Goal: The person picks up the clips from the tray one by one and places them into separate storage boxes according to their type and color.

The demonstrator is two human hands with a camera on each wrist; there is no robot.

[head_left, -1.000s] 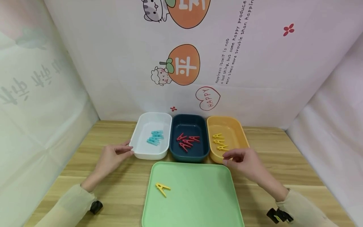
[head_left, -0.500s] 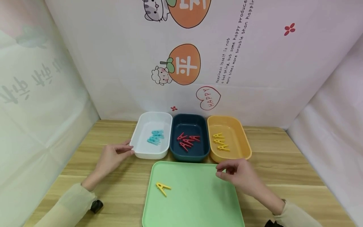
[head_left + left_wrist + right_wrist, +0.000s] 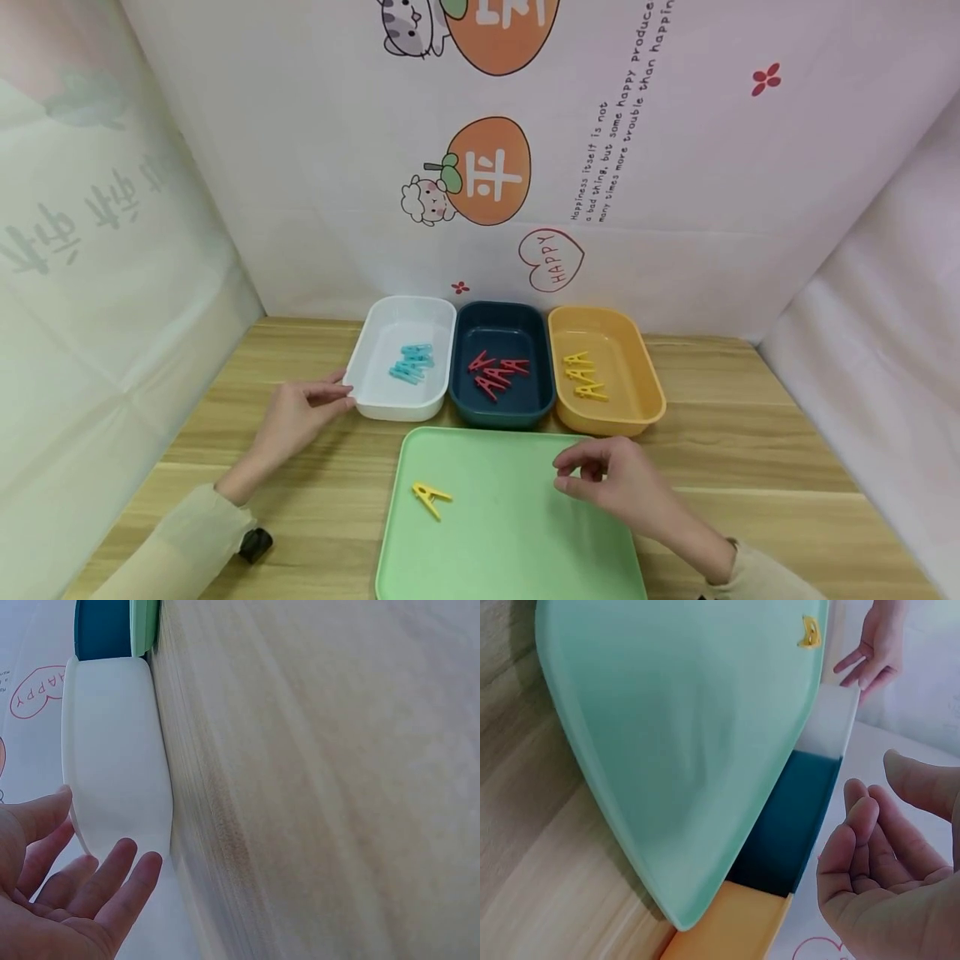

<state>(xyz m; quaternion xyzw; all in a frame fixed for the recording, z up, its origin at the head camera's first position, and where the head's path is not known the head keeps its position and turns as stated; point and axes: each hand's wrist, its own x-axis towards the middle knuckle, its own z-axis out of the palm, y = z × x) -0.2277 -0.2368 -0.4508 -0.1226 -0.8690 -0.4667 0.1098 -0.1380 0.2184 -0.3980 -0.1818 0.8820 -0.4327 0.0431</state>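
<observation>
One yellow clothespin [image 3: 431, 498] lies on the left part of the green tray [image 3: 517, 567]. Over the tray's back right part is my right hand [image 3: 618, 487], holding nothing, its fingers bent and the thumb apart from them in the right wrist view. My left hand [image 3: 300, 412] touches the front left corner of the white bin [image 3: 397, 412], the thumb at its rim and the other fingers spread. Several blue clothespins [image 3: 412, 363] lie in that bin. Several red clothespins [image 3: 497, 375] are in the dark blue bin [image 3: 498, 325], and three yellow ones in the yellow bin [image 3: 626, 358].
The three bins stand side by side behind the tray, against a printed cloth backdrop [image 3: 337, 208]. White cloth [image 3: 892, 317] also hangs on both sides. Wooden tabletop [image 3: 750, 433] extends to the left and right of the tray.
My right hand has moved from the yellow bin's front edge toward me and left, over the tray. The left hand stays at the white bin, and the clothespins lie as before.
</observation>
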